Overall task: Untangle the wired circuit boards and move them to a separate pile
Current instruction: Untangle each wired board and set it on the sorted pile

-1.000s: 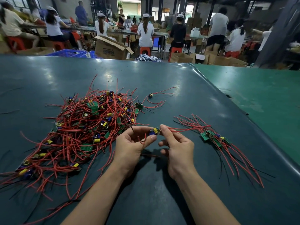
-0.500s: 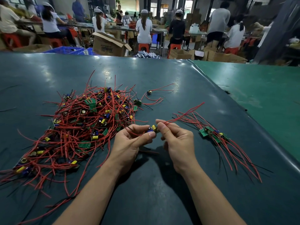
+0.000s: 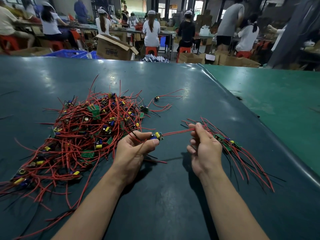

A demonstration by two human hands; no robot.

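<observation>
A big tangled heap of small green circuit boards with red and black wires (image 3: 83, 134) lies on the dark mat at the left. My left hand (image 3: 135, 149) pinches one small board with a yellow part (image 3: 158, 135) just above the mat, beside the heap. Its red wires (image 3: 178, 132) stretch to the right, where my right hand (image 3: 204, 144) pinches their ends between thumb and fingers. Right behind my right hand lies the small sorted pile of boards (image 3: 226, 142), its wires fanned toward the near right.
One loose board with red wires (image 3: 156, 98) lies apart, beyond the heap. The dark mat (image 3: 155, 196) ends at a raised seam (image 3: 259, 122) on the right, with a lighter green table surface beyond. Seated workers, cardboard boxes and blue crates fill the background.
My right hand has slid away to the right along the red wires, pulling them straight. My left hand has kept hold of the board near the heap.
</observation>
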